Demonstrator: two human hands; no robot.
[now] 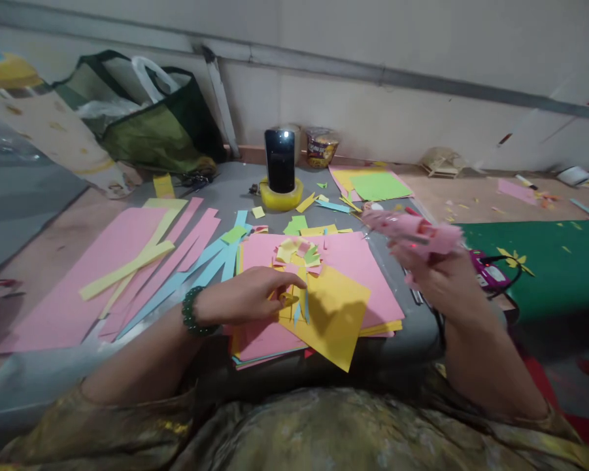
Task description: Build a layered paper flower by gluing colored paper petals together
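Observation:
My right hand [444,278] is raised over the table's right side, wrapped round a pink hot glue gun [416,232] whose nozzle points left. My left hand [248,296] rests above the paper stack, index finger stretched forward and thumb bent below. By its fingertips is a small curled yellow paper strip [288,299], which looks pinched there. Just beyond lies a paper flower [299,252] of yellow, pink and green pieces, with thin blue strips [301,311] below it. Under these is a yellow sheet [340,314], turned askew on a stack of pink paper [372,291].
Cut paper strips [151,268] and a pink sheet [78,281] spread to the left. Behind stand a phone [280,160] on a yellow tape roll [282,196], a snack cup [322,145] and a green bag [161,121]. A purple device [490,269] with a cable lies right.

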